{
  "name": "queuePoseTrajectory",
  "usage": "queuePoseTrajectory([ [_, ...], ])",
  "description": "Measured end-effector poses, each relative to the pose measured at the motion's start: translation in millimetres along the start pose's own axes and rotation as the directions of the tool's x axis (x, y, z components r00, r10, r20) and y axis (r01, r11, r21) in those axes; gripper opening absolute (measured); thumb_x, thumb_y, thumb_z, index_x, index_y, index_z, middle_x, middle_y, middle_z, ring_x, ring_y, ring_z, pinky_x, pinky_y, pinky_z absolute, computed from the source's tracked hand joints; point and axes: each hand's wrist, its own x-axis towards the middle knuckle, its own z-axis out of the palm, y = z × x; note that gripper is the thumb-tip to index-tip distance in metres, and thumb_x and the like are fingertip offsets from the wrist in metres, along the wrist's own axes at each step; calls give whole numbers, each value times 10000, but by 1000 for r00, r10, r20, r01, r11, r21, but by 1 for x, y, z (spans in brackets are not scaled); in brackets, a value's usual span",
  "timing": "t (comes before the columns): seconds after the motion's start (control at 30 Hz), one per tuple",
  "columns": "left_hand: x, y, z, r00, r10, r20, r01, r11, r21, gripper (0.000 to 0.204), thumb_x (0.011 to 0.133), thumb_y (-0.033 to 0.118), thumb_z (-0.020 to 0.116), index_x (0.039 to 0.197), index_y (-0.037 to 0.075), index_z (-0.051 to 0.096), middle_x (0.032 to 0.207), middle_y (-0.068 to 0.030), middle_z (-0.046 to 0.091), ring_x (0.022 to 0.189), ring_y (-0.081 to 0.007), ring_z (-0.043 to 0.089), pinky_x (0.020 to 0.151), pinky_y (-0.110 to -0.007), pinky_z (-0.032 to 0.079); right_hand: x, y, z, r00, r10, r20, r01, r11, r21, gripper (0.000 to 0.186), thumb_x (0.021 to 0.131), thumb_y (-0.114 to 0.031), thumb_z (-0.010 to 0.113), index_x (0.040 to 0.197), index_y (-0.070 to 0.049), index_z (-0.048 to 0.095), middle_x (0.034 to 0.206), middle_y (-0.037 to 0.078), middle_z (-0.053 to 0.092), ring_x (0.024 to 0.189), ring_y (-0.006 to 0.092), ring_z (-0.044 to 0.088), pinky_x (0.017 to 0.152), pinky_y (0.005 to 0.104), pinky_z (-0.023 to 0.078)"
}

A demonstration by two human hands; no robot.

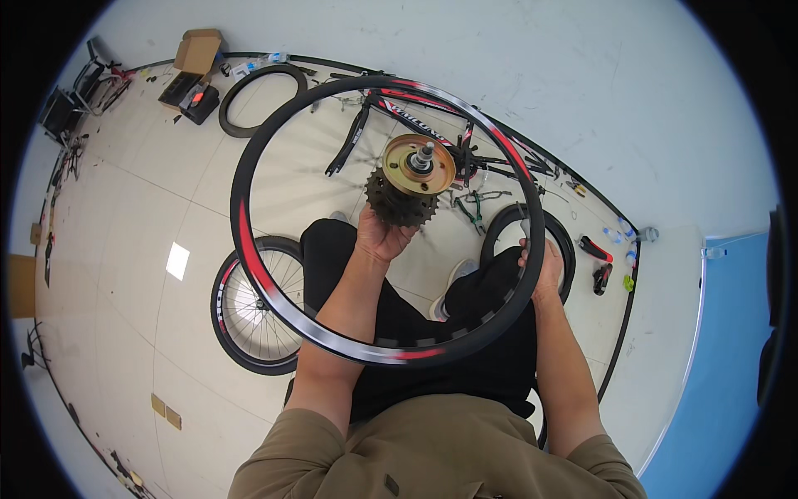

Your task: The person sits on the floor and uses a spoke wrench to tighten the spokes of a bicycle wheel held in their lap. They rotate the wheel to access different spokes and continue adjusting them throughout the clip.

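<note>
A bicycle wheel (312, 329) with a black tyre and a red and silver rim is held up over my lap. Its spokes and rim markings are smeared by motion. At its middle, a gold-coloured flanged disc (399, 152) surrounds a threaded axle, with dark toothed sprockets (391, 202) just beneath. My left hand (384, 237) closes under these sprockets at the hub; its fingertips are partly hidden by them. At the wheel's right side is my right hand (544, 268), fingers curled at the rim, which covers part of that hand.
Beyond the wheel lies a black and red bicycle frame (424, 125) along the wall. Other wheels rest on the floor, one by my left leg (218, 312) and one to the right (568, 249). A loose tyre (237, 130) and open cardboard box (198, 51) lie far left. Several bottles (625, 229) stand right.
</note>
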Motion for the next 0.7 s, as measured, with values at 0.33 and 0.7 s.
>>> queuePoseTrajectory([
  [0.33,2,1,-7,1000,-25,-3,25,1000,4,489,944,347,470,1280,-1,531,1210,-197,616,1011,-315,672,721,-372,618,1,1,-1,1000,-9,4,8,1000,11,252,980,-190,495,1056,42,557,865,183,643,573,149,538,496,272,472],
  [0.7,2,2,-7,992,-25,125,31,999,-43,471,957,326,463,1280,-12,523,1227,-209,608,1050,-332,659,782,-398,616,-1,-2,0,1000,-1,2,1,1000,-15,274,980,-188,492,1093,54,552,872,180,647,583,148,543,487,269,461],
])
